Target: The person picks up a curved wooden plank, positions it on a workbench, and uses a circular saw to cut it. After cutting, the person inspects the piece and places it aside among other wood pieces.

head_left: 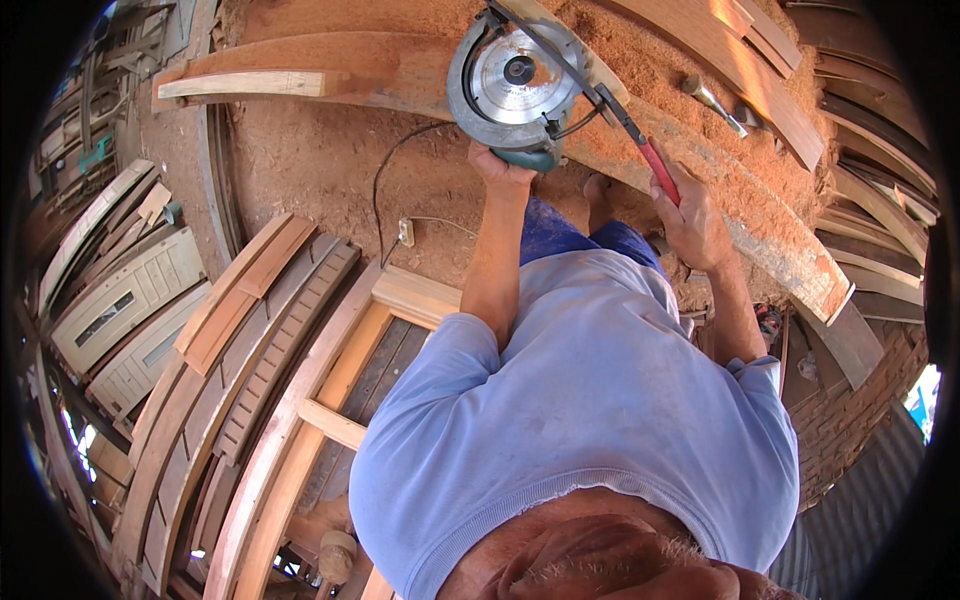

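A circular saw [519, 72] is held up over the workbench, with its round silver blade facing me. My left hand [503, 166] is closed round the green part of its body at the lower side. My right hand [692, 222] grips the red handle of a long dark tool [663, 172], whose far end reaches up to the saw beside the blade. I cannot make out the tool's exact kind. Below the saw a long wooden plank [700, 168] runs to the right, dusted with sawdust.
A chisel-like tool [712, 100] lies in sawdust at the upper right, beside reddish boards [690, 45]. A black cord [378, 180] drops from the saw towards a small socket [406, 232] on the ground. Wooden frames and boards [270, 340] are stacked at the left.
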A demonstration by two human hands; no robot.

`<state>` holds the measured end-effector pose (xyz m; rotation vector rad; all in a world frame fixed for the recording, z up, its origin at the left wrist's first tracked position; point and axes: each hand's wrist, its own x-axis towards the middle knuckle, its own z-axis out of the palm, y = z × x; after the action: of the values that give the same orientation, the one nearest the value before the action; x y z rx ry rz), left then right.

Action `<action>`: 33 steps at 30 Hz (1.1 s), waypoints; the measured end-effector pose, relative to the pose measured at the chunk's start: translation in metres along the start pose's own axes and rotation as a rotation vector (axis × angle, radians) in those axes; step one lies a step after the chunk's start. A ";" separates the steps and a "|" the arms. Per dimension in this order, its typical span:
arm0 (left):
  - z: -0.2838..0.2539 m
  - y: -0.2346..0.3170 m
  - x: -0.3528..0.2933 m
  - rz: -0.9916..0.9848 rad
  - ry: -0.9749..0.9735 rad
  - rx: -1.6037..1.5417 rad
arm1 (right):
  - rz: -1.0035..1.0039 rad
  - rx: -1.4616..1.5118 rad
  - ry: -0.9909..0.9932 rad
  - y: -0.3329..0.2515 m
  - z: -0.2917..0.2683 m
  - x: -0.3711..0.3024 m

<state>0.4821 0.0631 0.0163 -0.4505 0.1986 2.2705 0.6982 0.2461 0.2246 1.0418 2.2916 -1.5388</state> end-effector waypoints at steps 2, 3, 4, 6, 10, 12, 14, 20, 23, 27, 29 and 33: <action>-0.004 0.002 0.000 0.013 0.001 0.012 | 0.003 0.015 -0.001 0.000 0.000 0.001; -0.006 0.002 0.001 0.023 0.010 0.013 | 0.012 0.033 -0.003 -0.001 -0.001 0.001; -0.008 0.003 0.001 0.034 0.019 0.014 | 0.021 0.051 -0.006 -0.002 -0.002 0.002; -0.007 0.003 0.001 0.011 0.019 -0.001 | 0.086 0.057 -0.003 -0.005 -0.006 0.003; 0.002 0.000 0.000 0.009 0.022 0.000 | 0.132 0.031 0.001 -0.009 -0.008 0.003; 0.004 0.000 -0.001 0.003 0.006 -0.007 | 0.084 -0.010 -0.056 -0.006 -0.007 0.003; 0.005 -0.001 -0.001 0.005 0.001 -0.005 | 0.037 -0.024 -0.066 -0.002 -0.005 0.003; 0.004 0.000 0.001 -0.018 -0.018 -0.020 | 0.009 0.025 -0.021 -0.001 -0.001 0.005; 0.004 0.000 -0.001 -0.029 -0.028 -0.047 | 0.086 0.046 -0.019 -0.003 -0.004 0.007; 0.001 0.001 0.000 -0.027 -0.011 -0.057 | 0.184 0.020 -0.014 -0.008 -0.006 0.010; 0.001 0.000 0.001 -0.013 -0.002 -0.037 | 0.140 0.017 -0.011 -0.009 -0.003 0.007; 0.005 -0.003 -0.002 0.006 -0.008 -0.020 | 0.000 0.012 -0.022 0.001 0.001 0.005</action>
<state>0.4843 0.0651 0.0216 -0.4515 0.1736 2.2820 0.6951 0.2480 0.2206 1.0230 2.2703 -1.5575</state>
